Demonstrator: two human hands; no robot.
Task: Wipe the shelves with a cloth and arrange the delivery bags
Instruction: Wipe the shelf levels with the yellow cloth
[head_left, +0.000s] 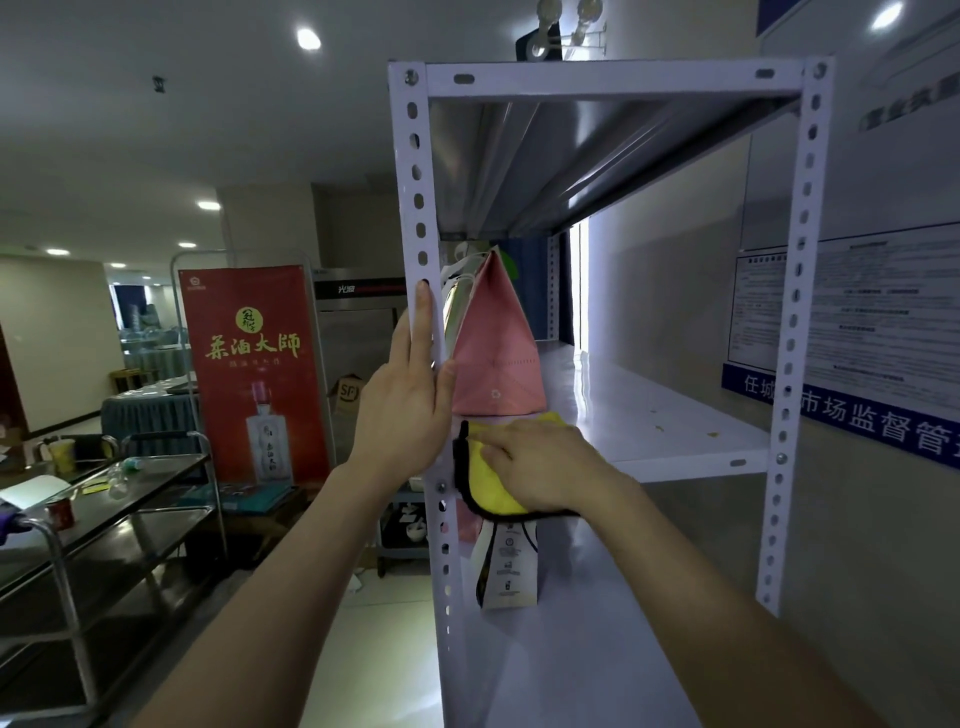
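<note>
Flattened, our right grip (540, 467) presses the yellow black-edged cloth (491, 486) onto the white metal shelf (675, 415); our left grip (410, 395), fingers straight, braces the perforated white upright (415, 171). Just beyond, the pink paper delivery bag (496, 358) could topple if we wipe into it.

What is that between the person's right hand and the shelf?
A yellow cloth lies under the right hand, at the front of the shelf, just before the pink bag. The head view shows it.
</note>
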